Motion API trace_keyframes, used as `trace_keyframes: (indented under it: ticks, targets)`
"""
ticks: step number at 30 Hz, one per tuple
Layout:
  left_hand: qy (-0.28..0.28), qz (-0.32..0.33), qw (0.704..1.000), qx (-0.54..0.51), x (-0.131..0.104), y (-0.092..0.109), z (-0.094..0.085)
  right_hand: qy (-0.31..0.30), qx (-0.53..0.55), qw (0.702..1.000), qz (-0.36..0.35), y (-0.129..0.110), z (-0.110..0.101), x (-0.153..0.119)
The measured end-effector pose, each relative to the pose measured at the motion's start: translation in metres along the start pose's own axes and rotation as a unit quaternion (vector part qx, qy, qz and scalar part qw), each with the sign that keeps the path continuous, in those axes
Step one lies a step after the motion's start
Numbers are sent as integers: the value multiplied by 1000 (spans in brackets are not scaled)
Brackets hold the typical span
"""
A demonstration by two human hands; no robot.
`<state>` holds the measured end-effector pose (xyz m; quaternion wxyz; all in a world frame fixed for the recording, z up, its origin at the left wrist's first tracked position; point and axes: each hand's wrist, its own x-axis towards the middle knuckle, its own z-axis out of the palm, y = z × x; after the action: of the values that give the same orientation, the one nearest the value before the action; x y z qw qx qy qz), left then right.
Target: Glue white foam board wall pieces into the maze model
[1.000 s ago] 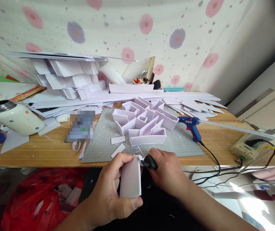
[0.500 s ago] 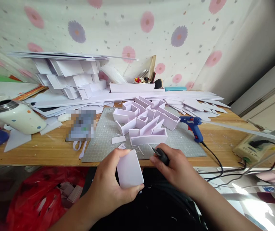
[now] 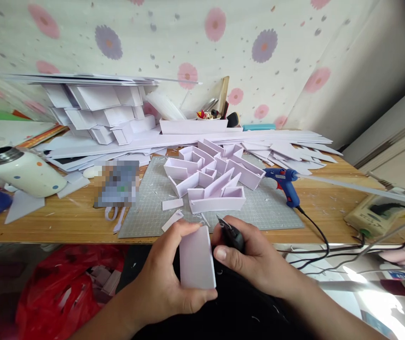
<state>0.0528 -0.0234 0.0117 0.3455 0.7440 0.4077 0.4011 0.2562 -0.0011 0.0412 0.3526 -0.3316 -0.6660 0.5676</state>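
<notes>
My left hand [image 3: 174, 269] grips a white foam board piece [image 3: 197, 259] by its top and bottom edges, thumb below and fingers above, over my lap. Close to its right edge, my right hand [image 3: 248, 255] is wrapped round a black utility knife [image 3: 231, 233], its blade pointing up and to the left. Beyond both hands, several white foam board box shapes [image 3: 216, 200] stand on a grey cutting mat [image 3: 276, 212]. Small offcuts [image 3: 172, 204] lie on the mat's near left part.
A blue glue gun [image 3: 285, 182] lies at the mat's right, its cord running over the table edge. At left are a bottle [image 3: 29, 172] and a blurred-out flat object [image 3: 117, 184]. White board stacks [image 3: 103, 115] line the back. Below hangs a red plastic bag [image 3: 64, 293].
The board piece has turned more upright and shifted slightly right in my left hand. My right hand has brought the knife down and left, closer to the board's edge.
</notes>
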Motion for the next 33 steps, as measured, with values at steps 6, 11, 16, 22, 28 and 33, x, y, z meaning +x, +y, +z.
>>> trace_keyframes:
  ticks: [6,11,16,22,28,33]
  targets:
    - [-48,25,996,-77,-5,-6,4,68,55,996,20,4,2,11]
    - [-40,27,994,-97,-2,-4,5,111,30,993,21,8,-1,10]
    - [-26,-13,983,-183,0,-3,5,77,-116,990,-37,3,-2,1]
    - [-60,-56,966,-245,-2,-3,5,101,-431,886,-136,10,-1,-4]
    - [-61,-16,971,-230,0,-1,5,108,-472,866,-125,13,-4,-1]
    - [-77,-21,965,-249,1,0,6,91,-476,865,-131,9,-5,-3]
